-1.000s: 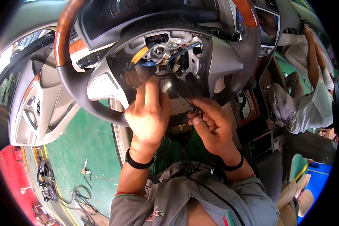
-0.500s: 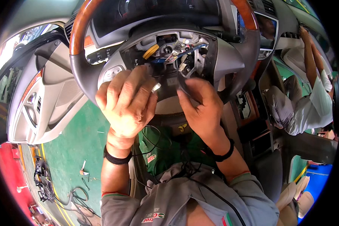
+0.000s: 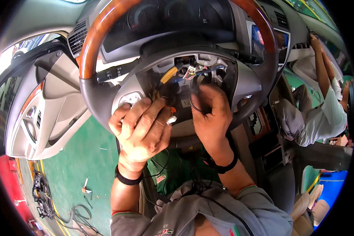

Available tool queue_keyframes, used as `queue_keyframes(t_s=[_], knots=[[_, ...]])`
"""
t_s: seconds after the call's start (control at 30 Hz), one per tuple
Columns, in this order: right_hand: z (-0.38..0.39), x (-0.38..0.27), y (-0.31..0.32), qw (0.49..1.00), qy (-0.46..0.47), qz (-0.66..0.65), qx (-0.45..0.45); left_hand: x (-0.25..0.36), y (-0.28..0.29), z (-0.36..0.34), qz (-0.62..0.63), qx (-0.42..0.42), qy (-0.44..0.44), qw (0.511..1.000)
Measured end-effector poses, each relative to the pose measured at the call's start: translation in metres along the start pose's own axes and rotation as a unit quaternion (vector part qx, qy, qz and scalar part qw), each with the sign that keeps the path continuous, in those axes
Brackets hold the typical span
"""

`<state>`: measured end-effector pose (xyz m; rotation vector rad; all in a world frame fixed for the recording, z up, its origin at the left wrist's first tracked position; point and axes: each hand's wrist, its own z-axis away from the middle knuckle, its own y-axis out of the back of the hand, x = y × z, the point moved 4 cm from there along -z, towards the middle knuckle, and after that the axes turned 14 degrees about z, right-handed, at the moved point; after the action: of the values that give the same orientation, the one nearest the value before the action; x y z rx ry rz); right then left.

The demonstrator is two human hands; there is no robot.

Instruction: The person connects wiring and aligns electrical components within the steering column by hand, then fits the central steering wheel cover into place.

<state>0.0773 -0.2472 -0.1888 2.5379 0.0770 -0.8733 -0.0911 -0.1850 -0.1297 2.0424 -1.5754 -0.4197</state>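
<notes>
Inside the steering wheel (image 3: 104, 29) the centre is uncovered, showing a metal hub, a yellow sleeve (image 3: 169, 74), blue parts and small plugs (image 3: 189, 72). My left hand (image 3: 141, 129) is closed, fingers bent, at the lower left of this centre, gripping a small white connector (image 3: 171, 120) with an orange piece beside it; its fingertips are partly hidden. My right hand (image 3: 210, 118) is closed round a thin black cable (image 3: 196, 107) just right of the left hand, inside the lower wheel opening.
An open door (image 3: 55, 118) is at left, over green floor (image 3: 74, 165) with a black bracket (image 3: 41, 196) and cables. Stalks (image 3: 112, 71) flank the column. A screen (image 3: 255, 43) and console sit right. Another person (image 3: 314, 118) in a white shirt is in the passenger side.
The wheel sits lower in the picture. My left hand moved left, then slightly down and rightward, with the white connector. My right hand went higher toward the wheel's centre.
</notes>
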Motion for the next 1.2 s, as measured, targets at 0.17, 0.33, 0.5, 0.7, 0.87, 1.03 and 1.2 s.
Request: queue_keyframes(t_s=[0.17, 0.33, 0.5, 0.7, 0.87, 1.03, 1.2], knots=[[-0.013, -0.012, -0.016, 1.000, -0.008, 0.019, 0.013, 0.001, -0.002, 0.002, -0.009, -0.003, 0.013, 1.000], [-0.025, -0.013, -0.023, 0.997, 0.025, 0.049, 0.047, -0.001, -0.002, 0.002, -0.006, -0.009, 0.003, 1.000], [-0.031, -0.012, -0.026, 0.994, 0.062, 0.062, 0.062, 0.001, -0.001, -0.001, 0.002, -0.019, 0.014, 1.000], [-0.029, -0.011, -0.028, 0.992, 0.098, 0.073, 0.042, -0.002, -0.003, 0.002, 0.013, 0.005, -0.001, 1.000], [-0.033, -0.011, -0.029, 0.986, 0.120, 0.099, 0.062, -0.003, -0.003, 0.000, 0.025, 0.004, 0.003, 1.000], [-0.033, -0.016, -0.026, 0.983, 0.123, 0.133, 0.033, -0.004, -0.003, -0.001, 0.008, 0.034, -0.030, 0.999], [-0.031, -0.018, -0.021, 0.983, 0.116, 0.139, -0.010, -0.005, -0.004, 0.002, 0.024, 0.036, -0.026, 0.999]])
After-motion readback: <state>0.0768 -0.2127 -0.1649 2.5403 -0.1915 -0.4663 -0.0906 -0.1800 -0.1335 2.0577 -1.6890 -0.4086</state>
